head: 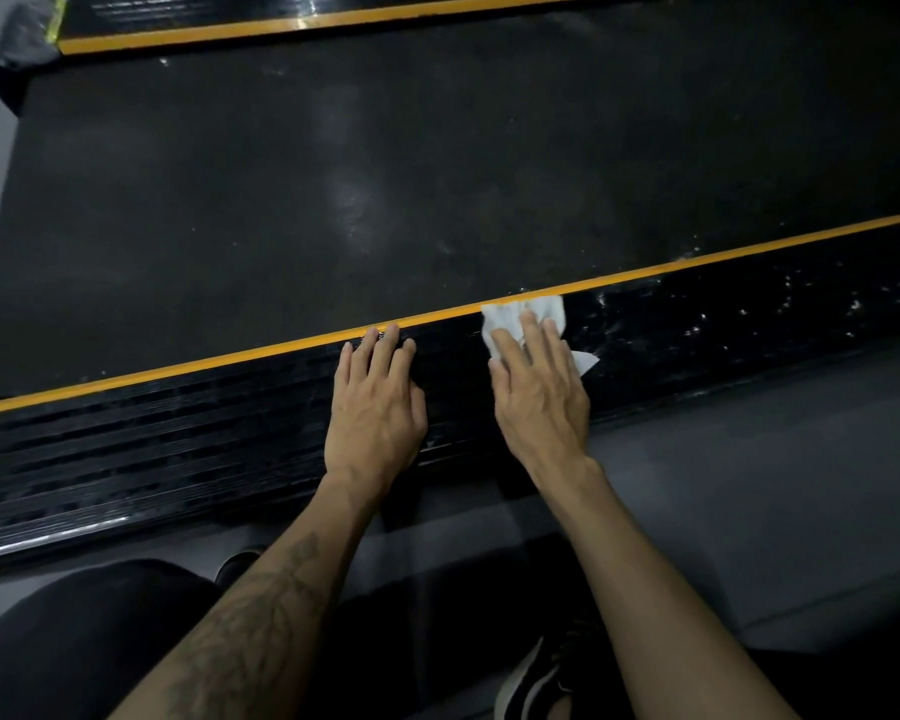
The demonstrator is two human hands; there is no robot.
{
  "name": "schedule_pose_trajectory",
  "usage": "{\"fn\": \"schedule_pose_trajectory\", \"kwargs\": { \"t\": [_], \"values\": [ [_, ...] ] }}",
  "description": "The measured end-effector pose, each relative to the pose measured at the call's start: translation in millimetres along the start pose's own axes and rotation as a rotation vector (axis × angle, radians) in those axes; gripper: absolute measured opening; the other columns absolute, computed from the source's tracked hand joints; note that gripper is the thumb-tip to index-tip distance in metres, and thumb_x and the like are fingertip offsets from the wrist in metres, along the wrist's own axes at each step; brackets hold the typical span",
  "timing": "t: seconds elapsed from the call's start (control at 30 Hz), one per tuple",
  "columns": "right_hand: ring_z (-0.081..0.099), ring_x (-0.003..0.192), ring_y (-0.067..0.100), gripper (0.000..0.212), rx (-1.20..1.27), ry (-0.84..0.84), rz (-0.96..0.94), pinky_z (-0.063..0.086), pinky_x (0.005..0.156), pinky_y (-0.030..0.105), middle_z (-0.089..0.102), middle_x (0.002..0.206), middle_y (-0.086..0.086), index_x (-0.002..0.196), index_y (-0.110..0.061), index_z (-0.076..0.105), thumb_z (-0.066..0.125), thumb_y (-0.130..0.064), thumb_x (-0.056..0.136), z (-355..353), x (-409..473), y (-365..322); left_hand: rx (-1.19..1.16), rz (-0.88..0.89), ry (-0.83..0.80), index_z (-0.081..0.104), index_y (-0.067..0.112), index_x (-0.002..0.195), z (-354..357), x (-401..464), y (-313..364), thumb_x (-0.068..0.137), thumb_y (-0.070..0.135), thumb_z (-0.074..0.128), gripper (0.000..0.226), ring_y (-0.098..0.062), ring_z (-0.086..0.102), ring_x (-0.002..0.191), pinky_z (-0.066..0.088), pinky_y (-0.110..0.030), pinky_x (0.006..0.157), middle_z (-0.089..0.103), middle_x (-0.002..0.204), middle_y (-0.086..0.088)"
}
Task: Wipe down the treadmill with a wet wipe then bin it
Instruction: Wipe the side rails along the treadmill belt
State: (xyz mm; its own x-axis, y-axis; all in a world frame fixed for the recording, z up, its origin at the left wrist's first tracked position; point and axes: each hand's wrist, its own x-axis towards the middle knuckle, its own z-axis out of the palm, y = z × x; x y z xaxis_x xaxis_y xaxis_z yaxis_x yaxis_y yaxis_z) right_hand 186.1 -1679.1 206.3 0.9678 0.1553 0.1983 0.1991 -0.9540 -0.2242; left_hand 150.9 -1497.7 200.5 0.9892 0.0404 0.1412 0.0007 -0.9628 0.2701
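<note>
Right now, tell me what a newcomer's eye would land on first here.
The white wet wipe, pressed flat under the right hand on the near side rail, stands out against the black. Next, the orange stripe along the treadmill belt. The left hand rests flat on the rail beside it.

Both bare forearms reach toward 12 o'clock, roughly parallel. Left hand (375, 402) lies palm down, fingers straight and together. Right hand (539, 392) also palm down, fingers flat, angled to 11 o'clock. Left forearm tattooed.
</note>
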Motion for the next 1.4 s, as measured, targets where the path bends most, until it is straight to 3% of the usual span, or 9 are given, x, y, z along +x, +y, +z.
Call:
{"fn": "schedule_pose_trajectory", "kwargs": {
  "t": [0.17, 0.27, 0.47, 0.67, 1.1, 1.2, 1.4],
  "values": [
    [0.040, 0.145, 0.042, 0.039, 0.008, 0.018, 0.000, 0.039, 0.117, 0.050, 0.045, 0.155, 0.022, 0.137, -0.017, 0.059, 0.050, -0.030, 0.102, 3.3, -2.8, -19.9, 0.003, -0.002, 0.005, 0.053, 0.006, 0.143, -1.1, -0.5, 1.8, 0.098, 0.028, 0.033, 0.054, -0.034, 0.034, 0.151, 0.026, -0.054, 0.124, 0.043, 0.158, -0.016],
    [0.040, 0.146, 0.040, 0.040, 0.013, 0.000, -0.107, 0.037, 0.118, 0.049, 0.045, 0.156, 0.020, 0.139, -0.019, 0.058, 0.050, -0.031, 0.102, 6.8, -5.7, -25.6, 0.011, 0.001, 0.005, 0.053, 0.007, 0.143, -1.0, -0.3, 1.5, 0.098, 0.028, 0.033, 0.054, -0.033, 0.034, 0.150, 0.026, -0.053, 0.124, 0.043, 0.158, -0.016],
    [0.036, 0.148, 0.040, 0.040, 0.013, 0.010, 0.052, 0.038, 0.117, 0.054, 0.042, 0.158, 0.019, 0.142, -0.016, 0.056, 0.047, -0.028, 0.105, 0.1, 0.5, -2.5, 0.008, 0.005, 0.008, 0.053, 0.007, 0.143, -1.5, -0.3, 1.7, 0.098, 0.028, 0.032, 0.054, -0.034, 0.034, 0.150, 0.026, -0.054, 0.124, 0.044, 0.157, -0.016],
    [0.039, 0.145, 0.043, 0.038, -0.058, -0.002, -0.011, 0.039, 0.116, 0.050, 0.043, 0.156, 0.023, 0.141, -0.020, 0.056, 0.052, -0.026, 0.104, 3.2, 4.0, -7.7, -0.004, 0.011, 0.010, 0.053, 0.006, 0.143, -0.5, -0.3, 1.4, 0.099, 0.022, 0.044, 0.047, -0.035, 0.034, 0.150, 0.025, -0.054, 0.125, 0.043, 0.157, -0.017],
    [0.036, 0.147, 0.043, 0.035, -0.044, -0.040, -0.059, 0.036, 0.118, 0.051, 0.040, 0.158, 0.022, 0.139, -0.021, 0.056, 0.051, -0.023, 0.104, 6.6, -0.1, -16.0, 0.009, 0.007, 0.002, 0.053, 0.007, 0.142, 1.0, 0.6, 0.4, 0.098, 0.027, 0.035, 0.052, -0.034, 0.034, 0.151, 0.026, -0.054, 0.124, 0.043, 0.157, -0.016],
    [0.036, 0.148, 0.040, 0.037, -0.061, -0.039, -0.078, 0.035, 0.119, 0.050, 0.040, 0.160, 0.019, 0.141, -0.023, 0.054, 0.048, -0.027, 0.105, 8.4, -1.4, -17.6, 0.002, 0.007, 0.000, 0.053, 0.006, 0.143, 0.6, 0.4, 1.2, 0.098, 0.027, 0.036, 0.052, -0.033, 0.033, 0.151, 0.025, -0.053, 0.125, 0.043, 0.158, -0.016],
    [0.034, 0.149, 0.041, 0.047, -0.026, -0.030, 0.059, 0.035, 0.119, 0.053, 0.038, 0.160, 0.021, 0.145, -0.017, 0.053, 0.032, -0.033, 0.107, 0.1, 2.0, -2.9, 0.008, 0.008, -0.013, 0.052, 0.007, 0.145, 0.1, 0.7, 0.7, 0.100, 0.026, 0.038, 0.051, -0.034, 0.032, 0.151, 0.024, -0.054, 0.125, 0.042, 0.159, -0.016]
  ]
}}
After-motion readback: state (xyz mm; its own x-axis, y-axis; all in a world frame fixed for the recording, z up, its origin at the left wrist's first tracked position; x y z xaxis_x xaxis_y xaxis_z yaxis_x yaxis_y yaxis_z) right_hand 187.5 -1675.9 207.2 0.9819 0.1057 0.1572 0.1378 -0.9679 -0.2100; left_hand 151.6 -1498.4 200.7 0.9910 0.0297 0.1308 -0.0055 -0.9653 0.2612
